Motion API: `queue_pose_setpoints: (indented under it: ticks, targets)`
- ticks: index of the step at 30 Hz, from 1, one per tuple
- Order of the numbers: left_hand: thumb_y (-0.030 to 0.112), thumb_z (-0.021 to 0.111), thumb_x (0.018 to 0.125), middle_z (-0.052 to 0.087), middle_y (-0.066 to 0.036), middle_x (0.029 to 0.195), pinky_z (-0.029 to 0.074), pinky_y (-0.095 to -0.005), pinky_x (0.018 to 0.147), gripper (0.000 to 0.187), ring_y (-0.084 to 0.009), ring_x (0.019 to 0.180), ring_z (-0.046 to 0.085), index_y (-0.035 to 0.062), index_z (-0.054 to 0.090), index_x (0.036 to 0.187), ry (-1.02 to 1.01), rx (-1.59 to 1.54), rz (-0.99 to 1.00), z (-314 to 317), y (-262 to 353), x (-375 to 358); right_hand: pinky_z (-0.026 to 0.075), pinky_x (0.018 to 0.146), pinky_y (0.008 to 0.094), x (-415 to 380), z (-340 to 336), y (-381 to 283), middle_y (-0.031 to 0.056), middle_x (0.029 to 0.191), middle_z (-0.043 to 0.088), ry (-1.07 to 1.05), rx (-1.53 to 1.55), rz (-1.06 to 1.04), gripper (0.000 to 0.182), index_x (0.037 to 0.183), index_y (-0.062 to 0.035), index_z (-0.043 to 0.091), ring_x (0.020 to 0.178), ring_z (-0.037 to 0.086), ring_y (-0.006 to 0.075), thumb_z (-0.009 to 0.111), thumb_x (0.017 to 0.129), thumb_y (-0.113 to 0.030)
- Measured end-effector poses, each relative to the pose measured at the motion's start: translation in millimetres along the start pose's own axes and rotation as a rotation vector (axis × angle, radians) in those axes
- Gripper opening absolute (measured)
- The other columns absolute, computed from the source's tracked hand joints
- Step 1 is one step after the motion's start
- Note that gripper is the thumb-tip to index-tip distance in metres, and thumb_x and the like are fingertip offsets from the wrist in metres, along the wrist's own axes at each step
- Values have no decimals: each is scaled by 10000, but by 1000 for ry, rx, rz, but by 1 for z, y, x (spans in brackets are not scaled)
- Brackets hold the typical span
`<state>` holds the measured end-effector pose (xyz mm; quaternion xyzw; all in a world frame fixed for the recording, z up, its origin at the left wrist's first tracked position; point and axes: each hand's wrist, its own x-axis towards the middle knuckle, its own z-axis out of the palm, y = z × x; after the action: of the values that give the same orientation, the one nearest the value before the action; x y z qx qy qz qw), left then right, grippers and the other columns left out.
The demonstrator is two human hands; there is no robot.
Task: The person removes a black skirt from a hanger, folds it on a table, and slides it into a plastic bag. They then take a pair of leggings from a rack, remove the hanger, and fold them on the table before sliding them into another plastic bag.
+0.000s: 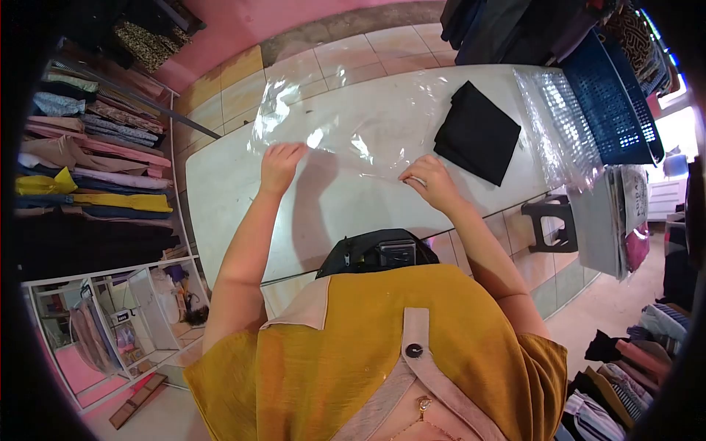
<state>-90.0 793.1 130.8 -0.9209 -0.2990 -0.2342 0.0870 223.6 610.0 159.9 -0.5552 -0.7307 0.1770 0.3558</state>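
A clear plastic bag (pixel 360 143) stretches above the white table, its shiny creases catching the light. My left hand (pixel 282 167) is closed on the bag's near left edge. At the near right edge, my right hand (pixel 432 182) pinches the same bag between thumb and fingers. Just beyond my right hand lies a folded black garment (pixel 479 134), flat on the table. The bag's exact outline is hard to make out against the white surface.
The white table (pixel 228 198) spans the middle. At its right end are more clear plastic bags (pixel 555 125) and a blue basket (pixel 614 103). A dark stool (pixel 551 224) stands by the near right edge. Shelves of folded clothes (pixel 103 147) line the left.
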Motion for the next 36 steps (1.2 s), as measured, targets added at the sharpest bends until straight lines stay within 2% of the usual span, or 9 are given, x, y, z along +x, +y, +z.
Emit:
queue_pose_setpoints:
  ticks: [7,12,17,20,25,28,29,32,36]
  targets:
    - [33,550,742,620,10,1037,512,-313,722,297,-197,922,581,120,662,1002,-315,-201,-208,-28,46,-102,378,822,361,-48,26,18,4,813,614,-22,-38,132,102,814,-118,663,900,530,209,667,720,-79]
    - [66,599,711,592,-39,1113,499,-345,784,328,-237,948,559,103,655,1032,-398,-320,-317,-58,71,-109,340,895,409,-54,12,4,19,911,601,-235,-193,104,167,879,-130,645,969,503,228,662,721,-182]
    - [181,588,800,416,-170,1341,281,-471,1043,498,-363,1249,359,121,499,1286,-121,-129,-534,-32,75,-95,265,1007,499,-19,40,-7,116,1256,466,103,-272,191,436,1165,-210,556,1193,388,322,651,750,-303]
    - [351,563,845,238,-194,1457,155,-543,1078,626,-383,1358,170,174,340,1403,-290,54,-718,-5,71,-103,220,1023,583,-16,70,-3,121,1407,328,-120,-551,115,558,1288,-275,478,1303,276,346,634,771,-415]
    - [452,465,886,165,-213,1482,100,-621,1051,627,-408,1372,113,188,285,1426,-462,18,-824,-10,34,-135,195,1018,632,-26,80,13,108,1465,245,-247,-582,106,647,1361,-314,388,1342,216,344,586,779,-518]
    - [469,450,892,160,-240,1473,109,-635,1040,632,-399,1377,100,142,303,1412,-456,265,-1215,-11,11,-140,200,1014,633,-27,81,13,108,1465,245,-253,-599,105,645,1364,-316,380,1341,215,348,574,786,-525]
    - [469,450,892,160,-240,1473,109,-635,1040,632,-399,1377,100,142,303,1412,-455,264,-1219,-8,6,-139,199,1013,635,-27,81,13,110,1466,244,-261,-606,113,644,1365,-317,377,1343,210,349,575,788,-523]
    - [472,412,905,149,-208,1487,103,-635,1047,618,-377,1385,100,119,319,1404,-230,41,-661,-5,-4,-117,196,1014,636,-27,81,13,114,1466,242,-269,-598,117,641,1365,-318,378,1345,201,351,575,790,-522]
    - [385,492,891,189,-206,1476,124,-689,1004,603,-375,1381,120,110,324,1400,-554,-7,-945,-4,-20,-83,189,1015,637,-27,78,11,118,1468,235,-279,-593,127,645,1367,-321,374,1346,196,356,579,788,-518]
